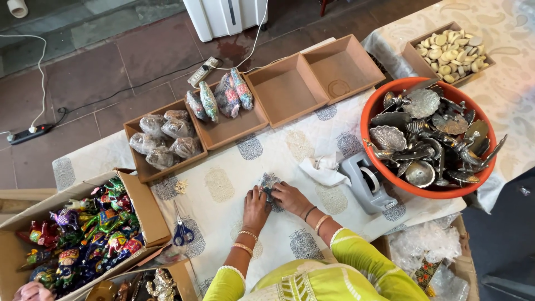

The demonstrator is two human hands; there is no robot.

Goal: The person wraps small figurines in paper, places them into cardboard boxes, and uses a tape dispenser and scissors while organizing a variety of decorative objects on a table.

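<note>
Both my hands press on a small wrapped object (270, 181) lying on the printed cloth of the table (290, 156). My left hand (256, 207) covers its near left side. My right hand (288, 197) holds its right side. The object looks like a dark patterned piece in clear wrap, mostly hidden by my fingers. Bangles sit on both wrists, and green sleeves reach down to the bottom edge.
A grey tape dispenser (365, 181) and crumpled white paper (325, 170) lie right of my hands. Blue scissors (181, 231) lie to the left. An orange tub (372, 106) holds metal ornaments. Brown trays (287, 89) hold wrapped pieces. A carton (146, 209) holds colourful figurines.
</note>
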